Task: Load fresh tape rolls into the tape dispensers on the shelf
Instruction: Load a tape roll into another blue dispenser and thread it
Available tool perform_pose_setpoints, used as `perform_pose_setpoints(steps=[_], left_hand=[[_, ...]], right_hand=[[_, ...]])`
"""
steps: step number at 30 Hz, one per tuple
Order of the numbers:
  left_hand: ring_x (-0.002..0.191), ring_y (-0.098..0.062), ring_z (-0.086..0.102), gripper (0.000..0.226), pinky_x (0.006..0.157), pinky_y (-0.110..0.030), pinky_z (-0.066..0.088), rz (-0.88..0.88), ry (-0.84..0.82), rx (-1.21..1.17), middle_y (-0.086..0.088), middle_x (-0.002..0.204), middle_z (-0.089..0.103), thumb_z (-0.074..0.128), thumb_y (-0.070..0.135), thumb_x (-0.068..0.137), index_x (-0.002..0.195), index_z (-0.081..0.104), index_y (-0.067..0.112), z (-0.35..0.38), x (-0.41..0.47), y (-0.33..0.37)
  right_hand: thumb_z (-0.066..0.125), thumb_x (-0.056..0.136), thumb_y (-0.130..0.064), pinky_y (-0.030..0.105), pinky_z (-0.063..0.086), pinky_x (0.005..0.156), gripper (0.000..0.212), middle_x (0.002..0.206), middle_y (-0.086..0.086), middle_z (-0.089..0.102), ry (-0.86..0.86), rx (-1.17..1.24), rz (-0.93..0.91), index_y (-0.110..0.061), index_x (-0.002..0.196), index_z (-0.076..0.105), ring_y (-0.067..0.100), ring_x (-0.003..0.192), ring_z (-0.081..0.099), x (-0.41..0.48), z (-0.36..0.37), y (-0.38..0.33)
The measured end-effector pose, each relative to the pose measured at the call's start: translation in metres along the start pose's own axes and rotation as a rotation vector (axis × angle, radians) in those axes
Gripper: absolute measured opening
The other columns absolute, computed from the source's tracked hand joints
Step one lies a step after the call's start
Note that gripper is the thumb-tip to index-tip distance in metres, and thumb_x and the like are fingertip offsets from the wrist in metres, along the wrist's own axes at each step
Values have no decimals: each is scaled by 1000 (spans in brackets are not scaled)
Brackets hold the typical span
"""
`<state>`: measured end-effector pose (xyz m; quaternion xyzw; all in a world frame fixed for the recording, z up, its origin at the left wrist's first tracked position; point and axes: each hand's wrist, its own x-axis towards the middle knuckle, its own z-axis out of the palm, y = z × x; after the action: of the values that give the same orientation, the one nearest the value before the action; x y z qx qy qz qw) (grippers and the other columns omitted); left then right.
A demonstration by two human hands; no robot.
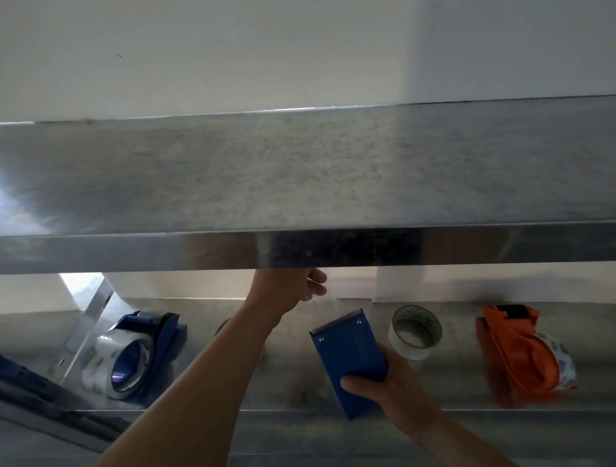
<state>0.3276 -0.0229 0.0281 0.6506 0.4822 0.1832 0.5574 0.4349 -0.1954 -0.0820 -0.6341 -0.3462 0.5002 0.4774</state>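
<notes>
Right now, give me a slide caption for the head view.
Right hand grips a blue dispenser beside a tape roll; left hand reaches under the upper shelf.

this looks like a packing or stockroom work area: a stainless-steel upper shelf (291, 166) and lower shelf (452, 403) run along a plain white wall (199, 34), and the lower one carries a blue tape dispenser (139, 352) loaded with clear tape, a loose roll of tape (415, 330) and an orange tape dispenser (519, 351).

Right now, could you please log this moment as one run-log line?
right hand: grips blue dispenser | left hand: under upper shelf lip, fingers partly hidden | loose tape roll: on lower shelf, unloaded
</notes>
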Motion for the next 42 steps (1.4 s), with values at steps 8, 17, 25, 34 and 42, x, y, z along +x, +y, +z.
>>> perform_pose_setpoints(steps=[8, 17, 25, 34, 42], left_hand=[[69, -20, 68, 13, 68, -33, 54, 48, 3, -48, -8, 80, 72, 53, 6, 95, 91, 64, 5, 0, -3, -1], [74, -21, 68, 13, 69, -32, 53, 49, 25, -20, -7, 82, 71, 53, 8, 95, 88, 64, 6, -2, -5, 1], [56, -8, 62, 17, 60, -25, 51, 39, 35, 19, -4, 74, 70, 50, 4, 95, 92, 66, 0, -7, -3, -1], [63, -17, 63, 12, 57, -25, 46, 28, 18, -86, -11, 81, 68, 52, 3, 94, 88, 61, 7, -4, -13, 8], [92, -20, 65, 1, 86, -40, 54, 893, 135, 1013, 1, 94, 70, 70, 20, 79, 78, 70, 20, 19, -39, -37]], right_hand=[[79, 54, -53, 32, 53, 80, 67, 99, -2, 75, 31, 24, 24, -20, 111, 65, 15, 90, 71, 3, 5, -2], [81, 58, -45, 32, 54, 78, 62, 99, 0, 75, 26, 21, 60, -19, 111, 65, 17, 89, 71, 5, 9, -2], [81, 63, -36, 31, 56, 78, 55, 101, 1, 75, 14, 17, 70, -19, 112, 64, 17, 91, 71, 5, 10, 0], [79, 65, -39, 27, 52, 75, 54, 100, -2, 74, 24, -4, 108, -21, 113, 63, 14, 89, 71, 2, 12, -6], [73, 83, -40, 33, 53, 61, 37, 91, 10, 76, 44, 101, 219, -15, 109, 63, 28, 79, 72, 9, 21, -34]])
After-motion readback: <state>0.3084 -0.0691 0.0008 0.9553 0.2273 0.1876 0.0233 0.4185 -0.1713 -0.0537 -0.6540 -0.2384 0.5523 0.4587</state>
